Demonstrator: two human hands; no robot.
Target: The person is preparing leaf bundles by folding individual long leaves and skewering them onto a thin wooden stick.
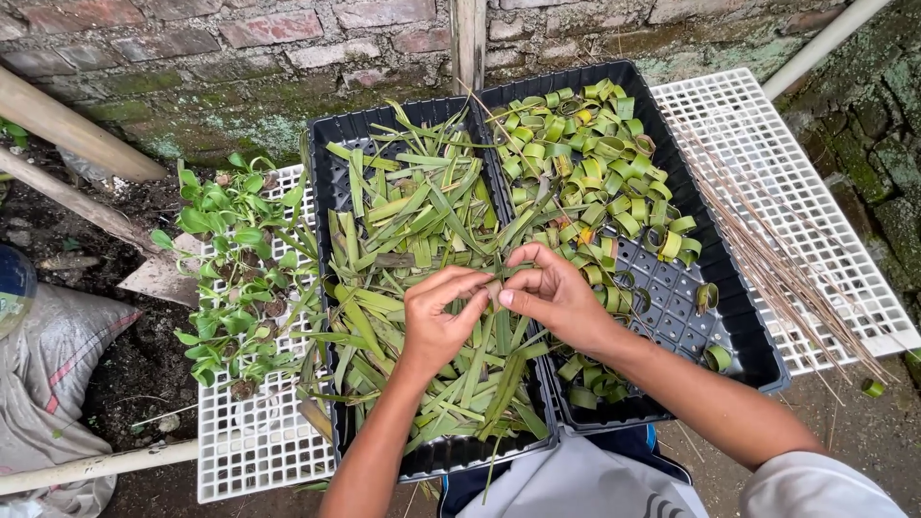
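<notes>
Brick wall [240, 38] behind; white grid [259, 441] bears black trays [672, 307]; soil, apparently, around.

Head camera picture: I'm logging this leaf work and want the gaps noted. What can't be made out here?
- Small rolled leaf piece: mostly covered by the fingertips of the left hand and right hand; its shape is unclear.
- Black plastic tray of flat green leaf strips: its floor is buried under strips.
- Grey sack: cut off by the left edge.
</notes>
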